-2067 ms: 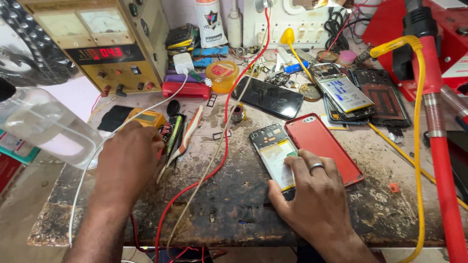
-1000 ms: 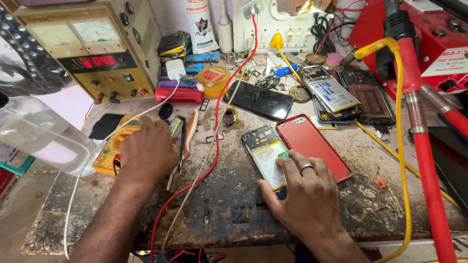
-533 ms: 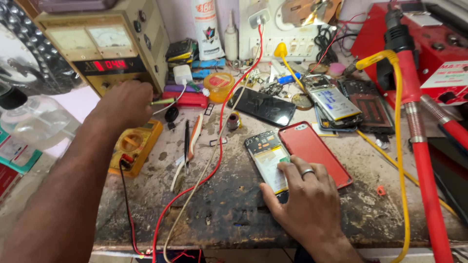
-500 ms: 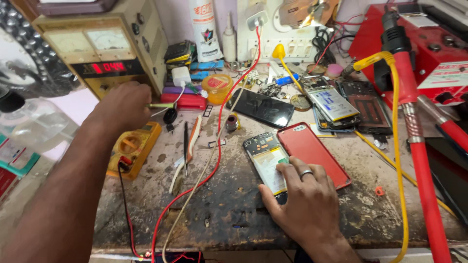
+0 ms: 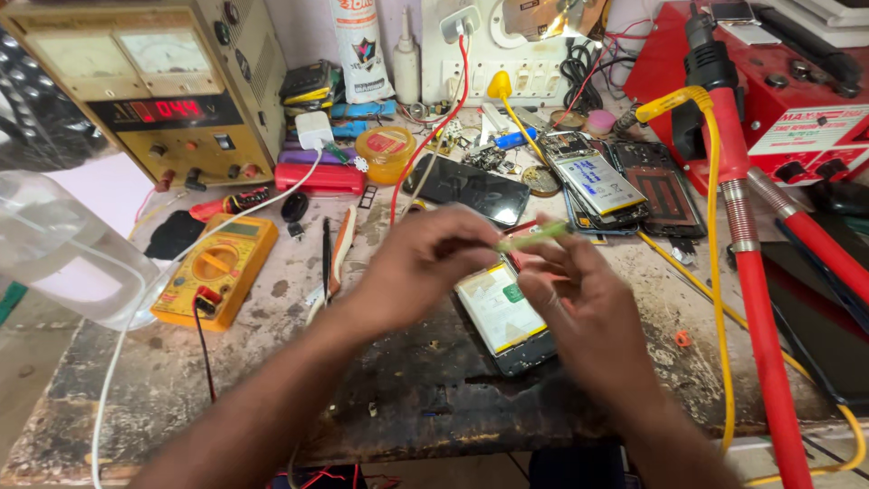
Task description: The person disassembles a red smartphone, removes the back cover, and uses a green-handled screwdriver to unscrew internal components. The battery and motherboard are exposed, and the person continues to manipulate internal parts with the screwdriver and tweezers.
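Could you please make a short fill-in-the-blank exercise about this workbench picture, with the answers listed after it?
1. Both hands hold a thin ____ tool between them.
2. The opened phone lies on the bench directly ____ the hands.
3. The multimeter near the left hand is ____ in colour.
4. The right hand is closer to the ____ cable than the left hand.

Missing words: green; below; yellow; yellow

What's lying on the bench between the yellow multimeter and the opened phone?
Head view: a black pen-like tool and a pale tool lie between the multimeter and phone.
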